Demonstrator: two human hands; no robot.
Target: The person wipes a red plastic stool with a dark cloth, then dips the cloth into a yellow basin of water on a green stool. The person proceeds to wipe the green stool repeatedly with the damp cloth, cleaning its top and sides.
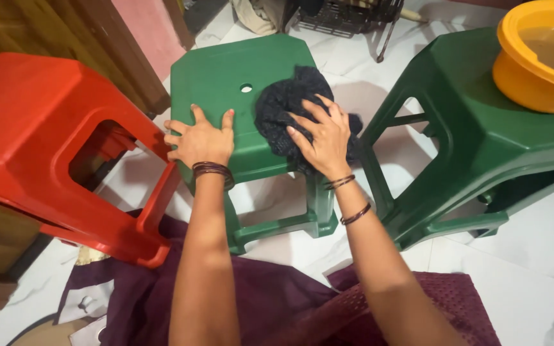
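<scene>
A small green plastic stool (pixel 226 70) stands in front of me on the white floor. My left hand (pixel 200 138) lies flat with fingers spread on the near left edge of its seat. My right hand (pixel 322 138) presses a dark crumpled cloth (pixel 286 102) onto the right side of the seat, fingers spread over it. Both wrists wear thin dark bangles.
A red plastic stool (pixel 40 128) stands tilted at the left, touching the green one. A larger dark green stool (pixel 482 134) at the right carries a yellow tub (pixel 514 70) of water. A black wire rack (pixel 347 16) sits behind. A wooden door is at upper left.
</scene>
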